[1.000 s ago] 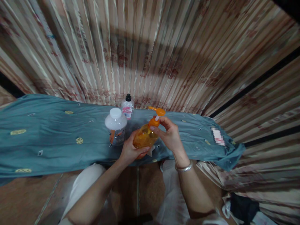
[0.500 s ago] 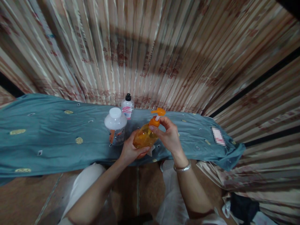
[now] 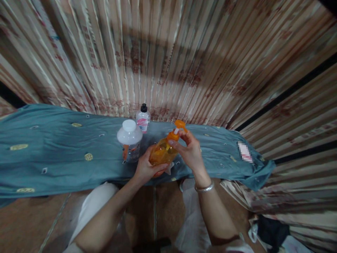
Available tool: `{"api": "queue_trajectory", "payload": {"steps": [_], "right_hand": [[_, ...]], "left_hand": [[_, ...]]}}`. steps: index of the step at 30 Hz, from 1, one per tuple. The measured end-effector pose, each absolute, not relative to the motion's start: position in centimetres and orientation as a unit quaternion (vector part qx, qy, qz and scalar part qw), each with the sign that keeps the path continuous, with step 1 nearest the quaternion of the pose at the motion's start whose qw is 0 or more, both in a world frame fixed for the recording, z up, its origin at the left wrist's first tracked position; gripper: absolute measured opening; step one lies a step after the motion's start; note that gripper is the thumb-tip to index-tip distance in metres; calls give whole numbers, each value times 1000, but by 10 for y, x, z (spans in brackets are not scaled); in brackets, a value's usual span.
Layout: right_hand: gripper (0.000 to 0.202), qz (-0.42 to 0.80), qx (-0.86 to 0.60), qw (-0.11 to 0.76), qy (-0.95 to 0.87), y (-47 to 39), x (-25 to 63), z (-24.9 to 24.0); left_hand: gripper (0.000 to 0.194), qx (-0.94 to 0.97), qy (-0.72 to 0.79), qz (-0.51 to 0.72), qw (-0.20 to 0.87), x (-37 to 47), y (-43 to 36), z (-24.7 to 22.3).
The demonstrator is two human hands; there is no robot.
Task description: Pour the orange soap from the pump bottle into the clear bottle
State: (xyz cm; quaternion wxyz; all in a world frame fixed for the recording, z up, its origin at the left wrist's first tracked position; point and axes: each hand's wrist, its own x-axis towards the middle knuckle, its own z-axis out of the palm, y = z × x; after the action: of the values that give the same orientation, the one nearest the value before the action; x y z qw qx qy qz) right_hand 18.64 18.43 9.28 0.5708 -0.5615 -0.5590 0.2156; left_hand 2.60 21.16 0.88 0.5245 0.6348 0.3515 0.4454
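An orange pump bottle (image 3: 162,152) is tilted to the right above the cloth, its orange pump head (image 3: 180,124) at the upper end. Around its lower body my left hand (image 3: 146,168) is wrapped. My right hand (image 3: 190,149) grips the orange collar at the bottle's neck with thumb and fingers. Left of the bottle stands a large clear bottle (image 3: 129,136) with a white cap. Behind that one is a smaller clear bottle (image 3: 143,121) with a black top and a pink label.
A teal patterned cloth (image 3: 60,140) covers the long narrow surface. Pleated curtains (image 3: 158,52) hang behind it and at the right. A pinkish-white blurred item (image 3: 245,151) lies near the right end. Dark fabric (image 3: 272,232) is at the lower right.
The pump head has turned; its spout pointed left before and now points to the lower right, beside my right fingers. Both hands remain on the bottle.
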Motion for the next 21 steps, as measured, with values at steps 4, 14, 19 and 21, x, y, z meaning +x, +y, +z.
{"api": "queue_trajectory", "payload": {"steps": [4,14,19,21], "right_hand": [[30,240,-545,581,-555,177,194,93],[36,196,-563,554,-581,181,181,97],[33,228,-526,555,-603,177,188,95],[37,215,-538,551,-600,175,187,95]], "left_hand": [[74,621,360,453,529,26,212,11],[74,638,360,447,513,27,212,9],[74,640,358,444,515,26,213,6],[74,638,358,446,515,26,213,6]]}}
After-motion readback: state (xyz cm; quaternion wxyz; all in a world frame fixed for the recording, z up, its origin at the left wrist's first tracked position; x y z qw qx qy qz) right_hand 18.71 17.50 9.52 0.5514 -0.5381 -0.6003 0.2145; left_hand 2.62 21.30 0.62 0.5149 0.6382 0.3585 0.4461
